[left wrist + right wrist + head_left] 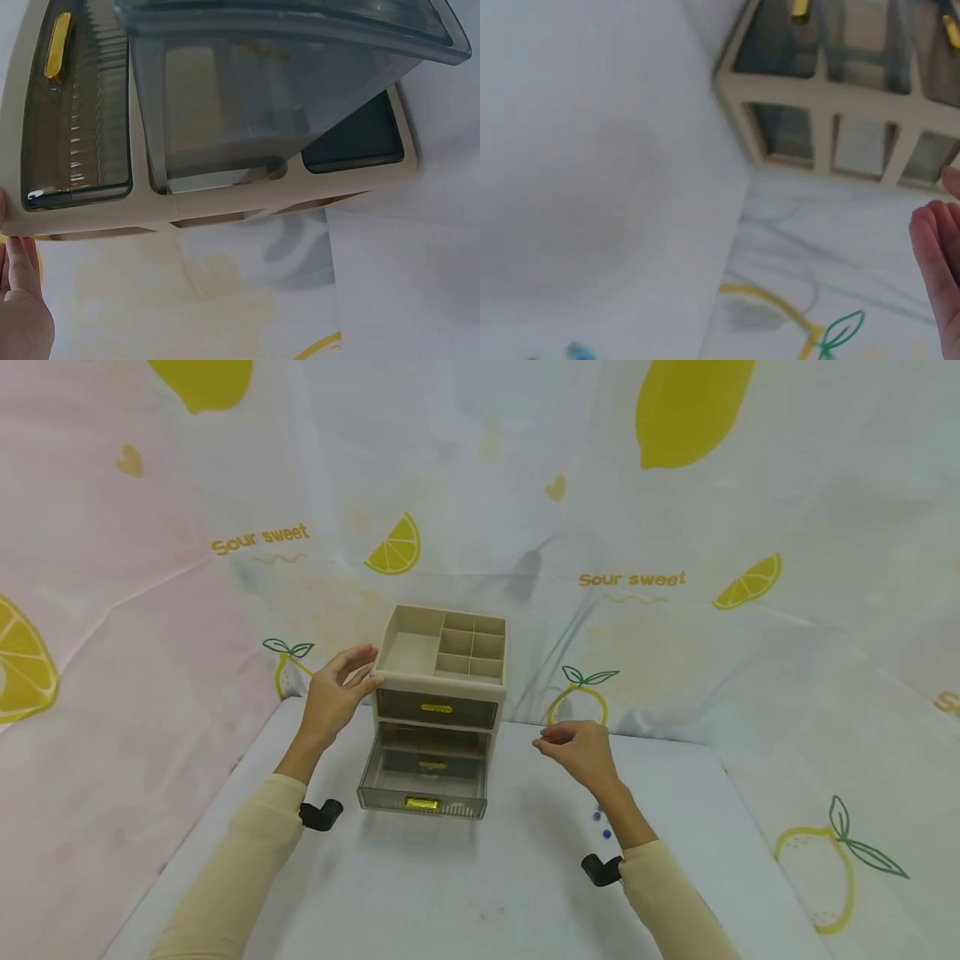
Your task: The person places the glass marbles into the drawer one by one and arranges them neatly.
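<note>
Fingers [22, 271] touching beige cabinet [217, 202], translucent grey drawer [247, 90] sticking out, yellow handle [58, 46]

Text carrier: printed backdrop cloth [480, 468], head view; all lettering orange
Left print [260, 538]: reads "Sour sweet", capital S on first word only, slants up toward the right, pale wavy line under it
Right print [632, 579]: reads "Sour sweet" too, same lettering, runs nearly level, pale wavy line under it
Far-right print [948, 702]: on cloth at picture edge, cut off, only opening letters in view, looks like "So", rest unreadable
</note>
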`<state>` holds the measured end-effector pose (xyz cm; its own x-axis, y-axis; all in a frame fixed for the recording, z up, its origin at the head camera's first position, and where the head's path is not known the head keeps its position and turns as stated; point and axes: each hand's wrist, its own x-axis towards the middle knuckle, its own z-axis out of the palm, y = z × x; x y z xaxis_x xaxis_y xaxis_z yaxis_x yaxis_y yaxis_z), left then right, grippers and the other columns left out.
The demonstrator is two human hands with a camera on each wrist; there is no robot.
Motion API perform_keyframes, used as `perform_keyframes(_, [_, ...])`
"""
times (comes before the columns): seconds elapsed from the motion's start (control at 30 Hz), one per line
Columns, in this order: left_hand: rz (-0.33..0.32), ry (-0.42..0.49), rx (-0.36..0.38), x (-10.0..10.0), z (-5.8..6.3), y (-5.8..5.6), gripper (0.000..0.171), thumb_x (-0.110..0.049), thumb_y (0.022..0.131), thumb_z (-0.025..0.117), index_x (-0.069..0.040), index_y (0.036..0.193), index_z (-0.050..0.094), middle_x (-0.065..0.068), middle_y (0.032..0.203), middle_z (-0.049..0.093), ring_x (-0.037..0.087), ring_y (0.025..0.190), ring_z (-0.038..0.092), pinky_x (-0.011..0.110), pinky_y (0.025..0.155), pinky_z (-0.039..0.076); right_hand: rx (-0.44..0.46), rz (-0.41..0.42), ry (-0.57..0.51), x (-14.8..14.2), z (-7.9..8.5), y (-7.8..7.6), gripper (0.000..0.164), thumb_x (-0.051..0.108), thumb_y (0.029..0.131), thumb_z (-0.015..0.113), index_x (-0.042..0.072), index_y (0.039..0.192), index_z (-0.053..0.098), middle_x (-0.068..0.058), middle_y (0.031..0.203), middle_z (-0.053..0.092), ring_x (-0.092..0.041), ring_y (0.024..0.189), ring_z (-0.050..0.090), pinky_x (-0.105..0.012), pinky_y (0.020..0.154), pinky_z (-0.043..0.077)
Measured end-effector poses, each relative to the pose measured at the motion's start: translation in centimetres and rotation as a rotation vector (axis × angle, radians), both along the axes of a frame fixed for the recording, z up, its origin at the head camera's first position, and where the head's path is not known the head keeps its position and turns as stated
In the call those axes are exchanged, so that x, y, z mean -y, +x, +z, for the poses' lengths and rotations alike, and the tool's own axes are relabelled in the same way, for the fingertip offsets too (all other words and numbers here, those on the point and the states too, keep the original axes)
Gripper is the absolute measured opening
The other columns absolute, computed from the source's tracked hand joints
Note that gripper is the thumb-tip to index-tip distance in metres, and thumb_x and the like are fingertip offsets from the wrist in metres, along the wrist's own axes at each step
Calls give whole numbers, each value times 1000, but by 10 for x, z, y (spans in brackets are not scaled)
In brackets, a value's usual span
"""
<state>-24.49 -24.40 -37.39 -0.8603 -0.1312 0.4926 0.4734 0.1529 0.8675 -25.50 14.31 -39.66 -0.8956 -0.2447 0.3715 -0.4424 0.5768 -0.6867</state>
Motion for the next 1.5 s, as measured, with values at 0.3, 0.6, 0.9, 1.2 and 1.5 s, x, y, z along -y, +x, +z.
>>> perform_keyframes(0.3, [-3, 12, -2, -1, 5, 5, 54, 6, 85, 71, 11, 134, 49, 26, 133, 53, 31, 128, 50, 28, 106, 46, 13, -87, 85, -46, -31, 1, 12, 11, 80, 80, 3, 90, 77, -6, 81, 74, -18, 72, 71, -28, 61, 62])
perform_keyframes(0.6, [7, 6, -5, 1, -2, 2, 53, 1, 86, 73, 6, 135, 51, 22, 133, 54, 26, 127, 51, 25, 105, 47, 46, -203, 156, -93, -61, 7, 15, 8, 82, 77, -1, 94, 75, -10, 83, 74, -25, 75, 71, -35, 63, 63])
perform_keyframes(0.9, [-3, 18, 0, -3, 12, 13, 52, 9, 85, 70, 12, 133, 49, 28, 133, 52, 37, 129, 47, 33, 108, 45, 78, -298, 207, -126, -84, 19, 18, 6, 81, 75, -5, 96, 74, -13, 84, 73, -30, 77, 70, -39, 66, 61])
perform_keyframes(1.2, [-2, 14, 8, -1, 9, 9, 52, 8, 86, 69, 12, 133, 49, 27, 134, 52, 33, 129, 49, 29, 107, 45, 181, -346, 206, -136, -106, 30, 25, 5, 81, 72, -5, 104, 71, -21, 95, 71, -35, 85, 69, -42, 70, 62])
perform_keyframes(1.5, [-15, 14, 2, -6, 14, 12, 52, 9, 86, 68, 14, 134, 47, 30, 133, 51, 36, 129, 47, 32, 108, 45, 197, -359, 196, -133, -111, 28, 28, 3, 81, 72, -5, 108, 70, -22, 100, 70, -37, 90, 68, -43, 74, 62])
